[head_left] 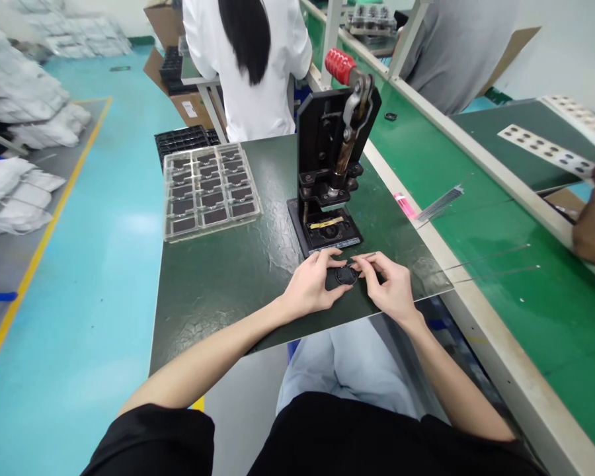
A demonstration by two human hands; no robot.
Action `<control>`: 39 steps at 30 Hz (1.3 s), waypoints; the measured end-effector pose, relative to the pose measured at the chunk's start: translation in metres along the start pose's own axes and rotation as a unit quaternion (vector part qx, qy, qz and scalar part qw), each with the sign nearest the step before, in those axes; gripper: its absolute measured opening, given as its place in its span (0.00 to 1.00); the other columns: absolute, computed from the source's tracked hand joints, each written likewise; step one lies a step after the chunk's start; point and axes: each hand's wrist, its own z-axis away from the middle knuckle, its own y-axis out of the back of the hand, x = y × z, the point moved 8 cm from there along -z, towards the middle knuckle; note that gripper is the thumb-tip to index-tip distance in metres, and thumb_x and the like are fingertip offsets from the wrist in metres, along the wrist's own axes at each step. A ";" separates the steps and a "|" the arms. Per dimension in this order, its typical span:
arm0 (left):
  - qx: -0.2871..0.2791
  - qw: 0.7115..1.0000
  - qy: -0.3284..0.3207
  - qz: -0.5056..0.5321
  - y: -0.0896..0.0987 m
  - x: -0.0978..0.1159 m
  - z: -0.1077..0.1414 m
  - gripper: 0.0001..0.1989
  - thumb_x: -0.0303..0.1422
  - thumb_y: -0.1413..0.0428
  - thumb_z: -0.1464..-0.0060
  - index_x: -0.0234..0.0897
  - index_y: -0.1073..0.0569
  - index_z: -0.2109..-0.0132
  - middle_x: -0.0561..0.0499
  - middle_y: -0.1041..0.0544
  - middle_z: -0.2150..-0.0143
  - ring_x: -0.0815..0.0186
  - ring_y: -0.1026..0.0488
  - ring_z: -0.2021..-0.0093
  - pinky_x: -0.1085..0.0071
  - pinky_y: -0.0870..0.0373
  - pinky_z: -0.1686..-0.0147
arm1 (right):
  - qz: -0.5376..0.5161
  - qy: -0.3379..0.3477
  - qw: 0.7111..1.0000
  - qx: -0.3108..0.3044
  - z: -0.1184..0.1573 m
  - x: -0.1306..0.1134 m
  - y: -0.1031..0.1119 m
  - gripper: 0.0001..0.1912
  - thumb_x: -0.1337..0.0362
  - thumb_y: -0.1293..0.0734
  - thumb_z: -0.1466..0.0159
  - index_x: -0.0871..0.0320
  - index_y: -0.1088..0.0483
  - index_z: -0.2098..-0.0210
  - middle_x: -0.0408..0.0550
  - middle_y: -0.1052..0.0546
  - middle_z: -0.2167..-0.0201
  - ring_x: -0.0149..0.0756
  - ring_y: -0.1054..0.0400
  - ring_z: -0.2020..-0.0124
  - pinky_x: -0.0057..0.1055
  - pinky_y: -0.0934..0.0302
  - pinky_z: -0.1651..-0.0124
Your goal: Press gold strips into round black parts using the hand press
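Near the front edge of the dark green table, my left hand curls its thumb and fingers round a small black part with a round face. From the other side my right hand pinches a thin, pen-like item close to the part's right edge; what its tip touches is too small to tell. Just beyond both hands stands a black hand press with a red grip on its lever. A yellow strip lies across the press base.
A clear tray of dark rectangular pieces sits at the table's left. Thin strips and a pink item lie by the green conveyor on the right. People sit ahead and across; a person's hand shows at far right.
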 end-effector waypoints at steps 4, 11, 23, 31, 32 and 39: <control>-0.001 1.000 -0.002 0.008 0.000 0.000 0.000 0.28 0.35 0.33 0.45 0.43 0.36 0.42 0.45 0.17 0.44 0.51 0.26 0.36 0.50 0.28 0.38 | 0.002 0.006 1.000 -0.009 0.000 -0.002 -0.001 0.11 0.60 0.37 0.26 0.55 0.24 0.61 0.48 0.17 0.65 0.37 0.19 0.65 0.32 0.26 0.61; -0.003 1.000 0.003 0.005 0.000 -0.001 0.000 0.29 0.35 0.32 0.45 0.43 0.36 0.41 0.45 0.18 0.43 0.50 0.26 0.36 0.50 0.27 0.38 | 0.017 0.020 1.000 -0.011 0.000 -0.002 -0.001 0.11 0.61 0.37 0.25 0.55 0.24 0.60 0.49 0.17 0.64 0.37 0.19 0.64 0.32 0.26 0.60; -0.004 1.000 -0.006 -0.003 0.000 0.000 0.000 0.28 0.35 0.33 0.45 0.42 0.36 0.42 0.44 0.18 0.43 0.49 0.25 0.37 0.50 0.27 0.39 | 0.061 0.077 0.995 -0.011 -0.003 -0.016 -0.003 0.11 0.64 0.38 0.26 0.54 0.28 0.64 0.48 0.18 0.66 0.37 0.21 0.65 0.32 0.29 0.60; 0.016 1.000 0.000 0.005 0.000 -0.004 -0.001 0.25 0.34 0.33 0.48 0.41 0.35 0.46 0.44 0.19 0.46 0.49 0.24 0.38 0.51 0.26 0.39 | 0.101 0.121 0.987 -0.037 -0.007 -0.023 -0.017 0.13 0.65 0.40 0.26 0.54 0.33 0.68 0.47 0.24 0.72 0.37 0.27 0.69 0.33 0.33 0.63; 0.019 1.000 0.001 0.006 0.000 -0.005 -0.001 0.25 0.34 0.32 0.49 0.41 0.34 0.47 0.43 0.20 0.46 0.49 0.23 0.39 0.52 0.25 0.40 | 0.090 0.118 0.988 -0.039 -0.007 -0.022 -0.018 0.13 0.65 0.39 0.26 0.54 0.32 0.68 0.47 0.23 0.71 0.37 0.27 0.69 0.33 0.33 0.62; 0.025 0.999 0.017 0.029 -0.003 -0.012 -0.002 0.27 0.35 0.31 0.50 0.41 0.34 0.47 0.42 0.19 0.45 0.51 0.19 0.46 0.53 0.24 0.43 | -0.005 0.072 0.963 0.259 -0.003 -0.016 0.048 0.12 0.59 0.38 0.25 0.55 0.32 0.64 0.49 0.22 0.64 0.39 0.23 0.60 0.37 0.29 0.56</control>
